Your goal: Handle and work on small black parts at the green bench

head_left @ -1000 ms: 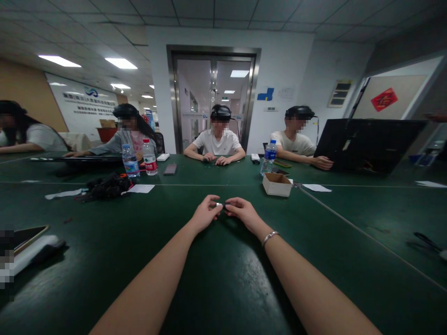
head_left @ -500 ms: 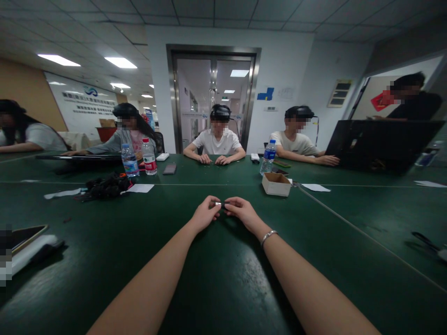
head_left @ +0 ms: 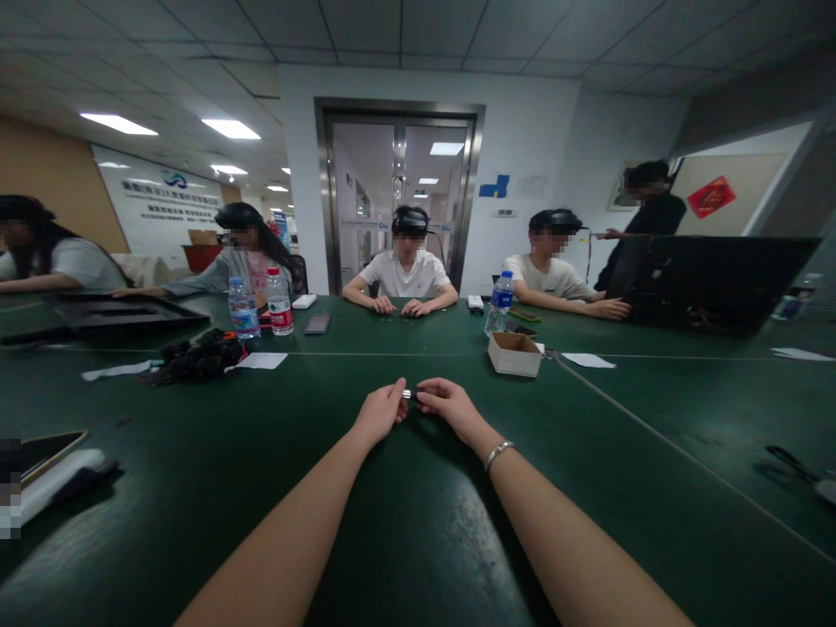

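My left hand [head_left: 380, 413] and my right hand [head_left: 448, 406] meet over the dark green table [head_left: 418, 522], fingertips pinched together. Between them sits a small object [head_left: 410, 394], light and metallic at its left end and dark at its right; each hand grips one end. It is too small to name. A silver bracelet [head_left: 499, 452] circles my right wrist. Both forearms stretch out from the bottom edge.
A small open cardboard box [head_left: 515, 353] stands ahead on the right. Two water bottles [head_left: 261, 304], a black tangle of cables [head_left: 196, 355] and paper slips lie to the left. A phone [head_left: 45, 451] lies near left. Several people sit across; one stands behind a black panel [head_left: 711, 279].
My hands stay pinched on the small object, with its light end less exposed now. A person in black has walked left behind the black panel. The view has tilted slightly.
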Demonstrator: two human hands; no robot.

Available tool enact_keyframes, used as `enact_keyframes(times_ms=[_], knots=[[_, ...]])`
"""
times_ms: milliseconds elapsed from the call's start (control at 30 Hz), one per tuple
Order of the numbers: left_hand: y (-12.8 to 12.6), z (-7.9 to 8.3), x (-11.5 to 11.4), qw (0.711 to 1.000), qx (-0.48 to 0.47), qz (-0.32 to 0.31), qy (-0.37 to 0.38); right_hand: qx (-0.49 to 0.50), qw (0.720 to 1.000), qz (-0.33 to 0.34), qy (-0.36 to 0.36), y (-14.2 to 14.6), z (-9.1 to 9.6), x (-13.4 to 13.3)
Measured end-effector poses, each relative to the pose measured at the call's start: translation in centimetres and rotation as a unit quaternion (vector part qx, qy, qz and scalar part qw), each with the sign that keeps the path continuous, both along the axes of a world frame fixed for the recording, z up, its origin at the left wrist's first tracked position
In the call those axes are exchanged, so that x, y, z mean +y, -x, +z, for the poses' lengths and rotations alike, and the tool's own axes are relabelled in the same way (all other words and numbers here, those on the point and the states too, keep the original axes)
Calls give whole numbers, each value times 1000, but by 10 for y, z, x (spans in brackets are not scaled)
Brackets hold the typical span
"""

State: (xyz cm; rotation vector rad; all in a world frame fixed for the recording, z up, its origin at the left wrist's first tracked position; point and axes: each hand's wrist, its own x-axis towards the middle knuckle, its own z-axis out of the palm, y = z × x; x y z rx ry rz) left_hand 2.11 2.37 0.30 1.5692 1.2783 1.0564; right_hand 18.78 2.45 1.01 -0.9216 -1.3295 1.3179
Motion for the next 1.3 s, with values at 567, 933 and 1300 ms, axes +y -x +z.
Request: enact_keyframes(times_ms=[567,933,1300], knots=[[1,2,-6,998,-43,-32,-22,3,1000,-1,-4,0,0,-1],[-2,4,-6,998,44,29,-21,-11,1000,5,1,0,0,1],[-3,13,-13,995,81,54,-10,-58,997,26,-36,1,-1,1]])
